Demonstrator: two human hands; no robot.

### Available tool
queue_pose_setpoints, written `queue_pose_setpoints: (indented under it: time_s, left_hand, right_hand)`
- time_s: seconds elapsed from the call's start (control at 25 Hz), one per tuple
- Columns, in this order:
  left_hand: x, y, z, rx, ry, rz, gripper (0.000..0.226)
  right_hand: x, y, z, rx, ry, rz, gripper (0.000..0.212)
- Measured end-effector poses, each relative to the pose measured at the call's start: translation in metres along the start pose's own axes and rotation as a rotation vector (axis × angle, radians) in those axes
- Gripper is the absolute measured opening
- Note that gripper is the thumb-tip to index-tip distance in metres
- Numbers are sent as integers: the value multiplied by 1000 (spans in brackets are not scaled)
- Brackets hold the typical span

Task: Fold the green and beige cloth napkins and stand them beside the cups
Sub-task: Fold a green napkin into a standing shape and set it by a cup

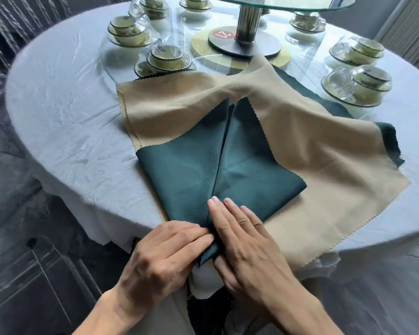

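A dark green napkin (198, 165) lies on a spread beige napkin (312, 141) at the table's near edge. Both green sides are folded in to a centre seam, making a kite shape with its point toward me. My right hand (242, 235) lies flat on the near right flap, fingers straight along the seam. My left hand (165, 255) pinches the green point at the table edge. More green cloth (389, 141) shows under the beige napkin at the right. Wrapped cup sets (166, 60) stand on the glass turntable behind.
The round table has a white cloth (66, 122). A glass turntable (107, 52) carries several wrapped bowl and cup sets (358, 83). A metal post (248, 20) on a disc holds an upper glass tier. Clear chairs (46, 267) stand at the left.
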State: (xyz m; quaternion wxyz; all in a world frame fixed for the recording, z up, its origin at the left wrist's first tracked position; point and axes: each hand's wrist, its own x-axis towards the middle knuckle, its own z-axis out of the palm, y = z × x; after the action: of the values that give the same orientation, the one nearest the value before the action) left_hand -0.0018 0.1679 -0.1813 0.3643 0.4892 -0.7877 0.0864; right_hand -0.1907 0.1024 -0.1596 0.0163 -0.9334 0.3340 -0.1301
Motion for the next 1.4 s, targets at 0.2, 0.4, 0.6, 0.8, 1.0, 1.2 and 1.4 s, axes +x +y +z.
queue_pose_setpoints:
  time_s: [0.2,0.4,0.6,0.8,1.0,1.2,1.4]
  left_hand:
    - [4,-1,-1,-38,16,-2,19]
    - [15,-21,-14,-68,21,-182,62]
    - [27,-30,-16,-187,-81,-216,73]
    - [49,-48,-10,-127,-269,119,44]
    - [63,-41,-18,-287,-253,-24,40]
    - [110,-10,-73,-421,-301,-139,16]
    - [185,7,-151,-817,-384,-382,20]
  right_hand:
    - [-5,83,-19,-51,-75,65,61]
    - [-8,83,-25,-49,-68,134,60]
    - [3,51,-12,-96,-40,101,62]
    - [6,59,-11,-73,-80,58,63]
    - [8,95,-24,138,-44,126,62]
    - [12,90,-90,605,-93,182,43]
    - [26,74,-188,1131,-187,207,31]
